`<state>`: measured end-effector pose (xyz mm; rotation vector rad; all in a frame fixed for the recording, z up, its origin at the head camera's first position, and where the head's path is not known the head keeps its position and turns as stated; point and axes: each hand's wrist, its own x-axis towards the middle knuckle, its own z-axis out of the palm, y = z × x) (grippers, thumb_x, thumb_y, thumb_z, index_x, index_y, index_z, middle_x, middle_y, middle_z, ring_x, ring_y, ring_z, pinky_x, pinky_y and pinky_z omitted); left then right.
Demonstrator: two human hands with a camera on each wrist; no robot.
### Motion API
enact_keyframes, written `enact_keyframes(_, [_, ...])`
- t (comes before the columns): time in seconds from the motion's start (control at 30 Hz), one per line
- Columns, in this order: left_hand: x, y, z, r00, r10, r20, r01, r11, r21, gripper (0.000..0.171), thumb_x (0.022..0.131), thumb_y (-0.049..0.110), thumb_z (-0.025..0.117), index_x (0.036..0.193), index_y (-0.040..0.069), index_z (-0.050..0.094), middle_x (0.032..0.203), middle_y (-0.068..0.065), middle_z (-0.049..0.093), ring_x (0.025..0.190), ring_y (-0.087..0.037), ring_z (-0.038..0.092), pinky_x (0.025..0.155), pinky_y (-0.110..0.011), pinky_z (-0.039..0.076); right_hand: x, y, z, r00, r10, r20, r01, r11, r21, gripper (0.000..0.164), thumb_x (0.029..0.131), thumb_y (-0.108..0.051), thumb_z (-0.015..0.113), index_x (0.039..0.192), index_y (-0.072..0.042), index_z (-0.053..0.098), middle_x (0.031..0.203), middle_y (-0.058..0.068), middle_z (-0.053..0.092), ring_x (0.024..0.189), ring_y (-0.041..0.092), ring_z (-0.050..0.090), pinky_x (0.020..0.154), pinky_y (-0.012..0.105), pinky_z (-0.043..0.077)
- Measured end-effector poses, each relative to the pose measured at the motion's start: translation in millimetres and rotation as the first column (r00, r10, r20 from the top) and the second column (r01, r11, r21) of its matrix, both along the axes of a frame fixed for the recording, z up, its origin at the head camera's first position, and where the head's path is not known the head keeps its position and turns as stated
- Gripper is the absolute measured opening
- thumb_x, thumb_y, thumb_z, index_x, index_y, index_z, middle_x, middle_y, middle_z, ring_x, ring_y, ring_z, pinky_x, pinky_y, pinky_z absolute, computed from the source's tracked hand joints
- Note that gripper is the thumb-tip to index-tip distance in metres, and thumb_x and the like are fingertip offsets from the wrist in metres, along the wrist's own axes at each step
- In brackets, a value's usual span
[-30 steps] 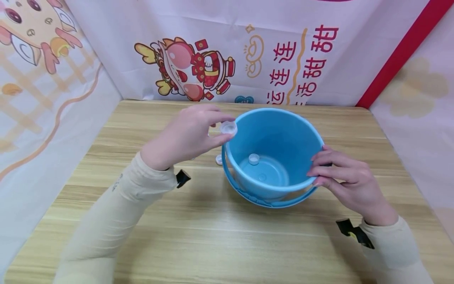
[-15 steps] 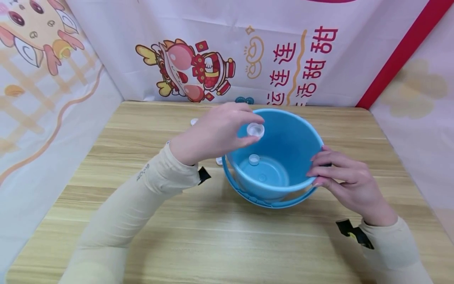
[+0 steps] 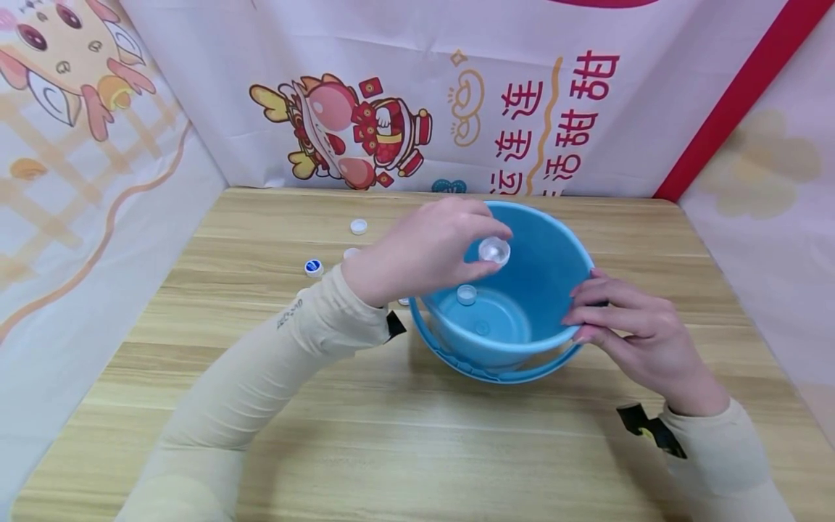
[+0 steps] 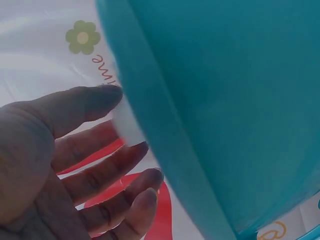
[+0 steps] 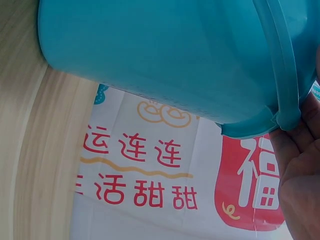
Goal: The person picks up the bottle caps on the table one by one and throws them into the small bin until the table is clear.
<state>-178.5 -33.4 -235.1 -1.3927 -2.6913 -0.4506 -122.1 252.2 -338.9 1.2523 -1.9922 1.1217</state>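
Between thumb and fingers, my left hand [image 3: 443,243] pinches a white plastic bottle cap [image 3: 494,251] over the mouth of a blue bucket [image 3: 522,304]. The left wrist view has the cap partly hidden behind the bucket's rim, with the thumb right at that rim. Inside, a second white cap [image 3: 466,294] lies on the bucket's bottom. At the right side my right hand [image 3: 636,330] grips the rim, fingers over the edge. The right wrist view shows its fingers by the handle joint [image 5: 288,120]. The bucket's handle [image 3: 496,375] hangs down at the front.
On the wooden table [image 3: 365,435], left of the bucket, lie a white cap [image 3: 358,226], a blue-topped cap [image 3: 314,268] and another white cap [image 3: 351,253] partly behind the left arm. One more [image 3: 404,301] sits by the bucket. Printed cloth [image 3: 391,43] stands behind.
My left hand has moved right with the pinched cap, from the bucket's left rim to over its opening. Caps on the table have come into view behind it. The right hand stays on the rim.
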Motion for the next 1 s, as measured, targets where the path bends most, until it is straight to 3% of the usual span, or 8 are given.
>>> enact_keyframes(0.13, [0.4,-0.3,-0.5,1.0,0.006,0.007,-0.006,1.0,-0.03,0.05,0.089,0.037,0.075,0.13,0.011,0.066,0.129,-0.006,0.063,0.118,-0.02,0.057,0.099,-0.036,0.047,0.2,-0.3,0.2,1.0,-0.003,0.001,0.003,1.0,0.006,0.034,0.09,-0.029,0.07,0.093,0.005,0.076,0.097,0.016,0.069,0.104,0.022,0.063,0.109,0.038,0.036])
enact_keyframes(0.3, [0.2,-7.9,-0.3,1.0,0.026,-0.005,-0.026,1.0,0.002,0.047,0.088,0.034,0.076,0.128,0.011,0.067,0.126,-0.006,0.064,0.115,-0.02,0.058,0.096,-0.035,0.049,0.8,-0.6,0.8,1.0,0.0,0.0,0.0,1.0,-0.001,0.034,0.089,-0.028,0.07,0.092,0.005,0.076,0.097,0.016,0.069,0.103,0.022,0.063,0.109,0.038,0.036])
enact_keyframes(0.53, [-5.6,-32.4,-3.6,0.991,0.128,0.037,-0.131,0.989,0.071,0.044,0.087,0.031,0.077,0.127,0.012,0.069,0.127,-0.007,0.064,0.115,-0.022,0.059,0.09,-0.036,0.053,1.0,-1.6,1.7,1.0,0.013,-0.011,-0.013,1.0,-0.023,0.034,0.088,-0.027,0.071,0.091,0.006,0.076,0.094,0.019,0.068,0.101,0.023,0.063,0.109,0.038,0.036])
enact_keyframes(0.77, [-18.7,-61.2,-19.7,0.968,0.22,0.12,-0.232,0.967,0.103,0.041,0.089,0.027,0.076,0.126,0.011,0.068,0.119,-0.005,0.067,0.104,-0.02,0.06,0.083,-0.034,0.053,0.6,-0.9,1.6,1.0,0.011,-0.003,-0.011,1.0,-0.016,0.033,0.088,-0.027,0.071,0.091,0.006,0.076,0.096,0.018,0.068,0.102,0.023,0.063,0.109,0.038,0.036])
enact_keyframes(1.0, [-32.9,-83.4,-44.4,0.949,0.238,0.206,-0.27,0.952,0.143,0.032,0.094,0.026,0.07,0.123,0.013,0.07,0.113,-0.003,0.069,0.099,-0.021,0.061,0.081,-0.037,0.054,-0.2,-0.5,0.9,1.0,0.002,-0.009,-0.002,1.0,-0.008,0.034,0.088,-0.029,0.071,0.091,0.005,0.076,0.095,0.018,0.068,0.101,0.023,0.063,0.109,0.038,0.037])
